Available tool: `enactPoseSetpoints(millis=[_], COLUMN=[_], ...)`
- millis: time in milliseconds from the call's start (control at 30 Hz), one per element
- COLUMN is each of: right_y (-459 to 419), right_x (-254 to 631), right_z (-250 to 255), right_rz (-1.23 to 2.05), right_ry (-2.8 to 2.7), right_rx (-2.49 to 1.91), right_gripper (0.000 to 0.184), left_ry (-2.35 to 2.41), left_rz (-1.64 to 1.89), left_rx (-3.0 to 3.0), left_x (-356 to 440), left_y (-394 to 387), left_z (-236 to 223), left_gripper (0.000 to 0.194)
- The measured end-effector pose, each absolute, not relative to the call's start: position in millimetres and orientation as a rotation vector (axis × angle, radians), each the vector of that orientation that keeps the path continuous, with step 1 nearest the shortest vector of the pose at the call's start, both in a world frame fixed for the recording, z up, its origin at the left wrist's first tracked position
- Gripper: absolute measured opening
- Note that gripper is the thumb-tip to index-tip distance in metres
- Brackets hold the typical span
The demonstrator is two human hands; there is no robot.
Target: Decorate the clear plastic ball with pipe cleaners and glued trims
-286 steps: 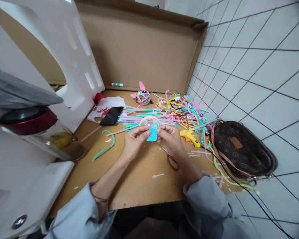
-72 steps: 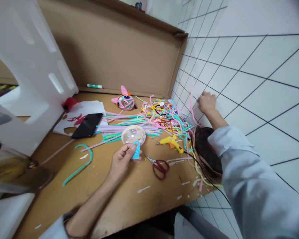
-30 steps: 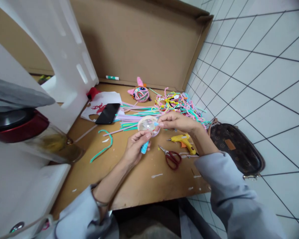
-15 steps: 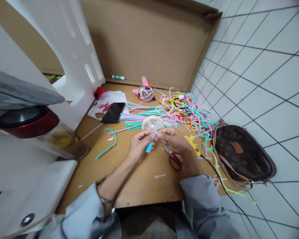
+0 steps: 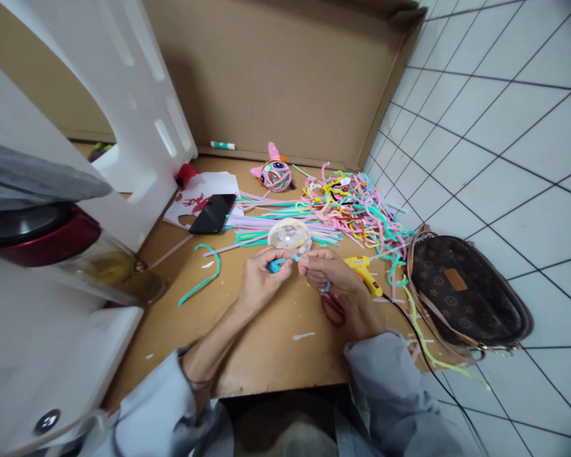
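Blue piece (image 5: 276, 264): raised over the tabletop (image 5: 266, 358) between your two hands, just on the near side of the clear dome (image 5: 290, 235); fingers hide part of it.
Pinch advice: grip close to the pale blue end with light, even pressure; the piece looks soft and would probably buckle or fray under a hard squeeze.
Steadying: your left hand serves best as the fixed hold, with the small movements left to your right.
Left hand (image 5: 262, 277): thumb and fingertips pinch the blue piece; forearm slants up from the lower left.
Right hand (image 5: 332, 274): thumb and forefinger pinch the pale blue end, close against the left fingertips; the other fingers are curled.
Second blue patch (image 5: 325, 287): shows under your right hand; whether it belongs to the same piece cannot be told.
Scissors (image 5: 332, 311): red handles lie by your right wrist, blades mostly hidden; mind your sleeve there.
Glue gun (image 5: 364, 273): just beyond your right wrist; elbow room on that side appears tight.
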State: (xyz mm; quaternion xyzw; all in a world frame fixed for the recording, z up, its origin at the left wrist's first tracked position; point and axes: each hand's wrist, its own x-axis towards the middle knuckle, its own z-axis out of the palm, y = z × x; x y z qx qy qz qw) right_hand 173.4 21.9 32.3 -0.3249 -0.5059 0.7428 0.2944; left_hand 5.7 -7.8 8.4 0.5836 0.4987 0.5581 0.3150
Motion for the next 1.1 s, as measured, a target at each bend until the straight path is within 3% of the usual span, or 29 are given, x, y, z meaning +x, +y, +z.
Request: enactPoseSetpoints(millis=[267, 500, 700, 1100], right_y=[20, 27, 28, 18], right_x=[171, 189, 195, 184], right_z=[31, 30, 31, 30], right_rz=[2.025, 2.055, 2.072, 2.025], right_ry=[-1.352, -1.400, -1.405, -1.430], right_rx=[-0.806, -0.787, -0.767, -0.746], right_gripper=[0.035, 0.037, 0.038, 0.040], left_ry=[1.347, 1.189, 1.083, 0.925], left_rz=[1.569, 1.091, 0.795, 1.314], left_rx=[1.924, 1.367, 1.526, 1.035], left_x=[-5, -5, -5, 7], left_y=[-6, -2, -3, -10], left_z=[10, 16, 3, 16], left_gripper=[0.015, 0.026, 0.026, 0.025])
